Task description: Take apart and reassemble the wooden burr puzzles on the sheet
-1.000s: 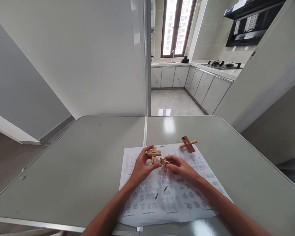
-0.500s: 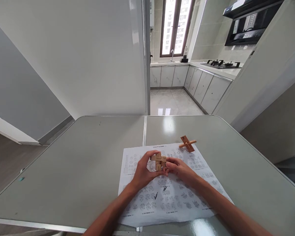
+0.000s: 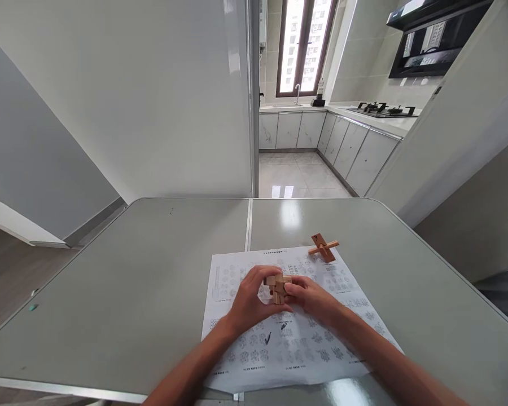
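Note:
A small wooden interlocking puzzle [image 3: 277, 286] is held between both my hands above a printed paper sheet [image 3: 292, 338]. My left hand [image 3: 249, 301] curls round its left side, thumb and fingers closed on the pieces. My right hand [image 3: 311, 297] pinches its right side with closed fingers. A second wooden cross-shaped puzzle [image 3: 323, 247] lies on the sheet's far right corner, apart from both hands.
The grey folding table [image 3: 122, 282] has a seam down its middle and a metal edge at the front. A white wall panel stands behind the table. A doorway beyond it opens onto a kitchen with cabinets and a window.
The separate wooden piece in my right hand has been brought onto the cluster in my left hand. Both hands have drawn slightly nearer to me, still on the puzzle.

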`<state>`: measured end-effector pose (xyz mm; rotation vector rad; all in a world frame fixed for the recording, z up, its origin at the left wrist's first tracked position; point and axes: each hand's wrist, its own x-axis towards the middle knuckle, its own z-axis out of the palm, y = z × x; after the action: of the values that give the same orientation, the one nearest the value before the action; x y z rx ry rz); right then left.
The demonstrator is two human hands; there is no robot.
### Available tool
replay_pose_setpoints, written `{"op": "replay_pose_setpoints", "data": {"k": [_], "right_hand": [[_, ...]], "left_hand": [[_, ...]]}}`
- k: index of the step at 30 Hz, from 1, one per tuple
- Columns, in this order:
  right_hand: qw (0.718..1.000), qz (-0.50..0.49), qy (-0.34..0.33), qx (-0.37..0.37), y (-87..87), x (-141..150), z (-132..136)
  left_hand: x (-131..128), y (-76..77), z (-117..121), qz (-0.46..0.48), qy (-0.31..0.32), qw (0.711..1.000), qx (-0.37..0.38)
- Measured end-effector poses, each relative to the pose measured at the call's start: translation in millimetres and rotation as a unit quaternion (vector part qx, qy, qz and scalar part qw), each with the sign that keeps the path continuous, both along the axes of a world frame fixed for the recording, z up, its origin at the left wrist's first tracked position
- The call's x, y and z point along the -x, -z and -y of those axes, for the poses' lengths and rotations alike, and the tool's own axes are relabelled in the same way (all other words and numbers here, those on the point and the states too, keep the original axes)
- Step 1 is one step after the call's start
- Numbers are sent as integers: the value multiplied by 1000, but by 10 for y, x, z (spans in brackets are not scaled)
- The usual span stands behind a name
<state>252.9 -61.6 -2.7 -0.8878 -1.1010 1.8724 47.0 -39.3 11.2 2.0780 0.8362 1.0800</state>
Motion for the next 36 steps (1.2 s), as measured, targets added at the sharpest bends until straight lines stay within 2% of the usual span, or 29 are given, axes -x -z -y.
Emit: {"op": "replay_pose_setpoints", "data": {"k": [5, 12, 19, 23, 27, 32, 36], "right_hand": [[1000, 0, 4, -14, 2, 3, 13], [1000, -12, 14, -15, 12, 11, 6], [998, 24, 24, -53, 30, 12, -12], [985, 92, 77, -121, -3, -21, -27], [952, 194, 113, -209, 32, -60, -24], [939, 221, 97, -247, 57, -37, 8], [952, 201, 58, -222, -34, -18, 19]], "left_hand": [[-1, 11, 2, -10, 22, 1000, 14], [9, -89, 11, -4, 41, 997, 71], [8, -83, -4, 27, -8, 993, 115], [2, -112, -13, 51, -21, 988, 146], [0, -128, -11, 46, -8, 986, 162], [8, -102, -13, 45, -3, 985, 164], [17, -96, -4, 28, -7, 988, 150]]}}
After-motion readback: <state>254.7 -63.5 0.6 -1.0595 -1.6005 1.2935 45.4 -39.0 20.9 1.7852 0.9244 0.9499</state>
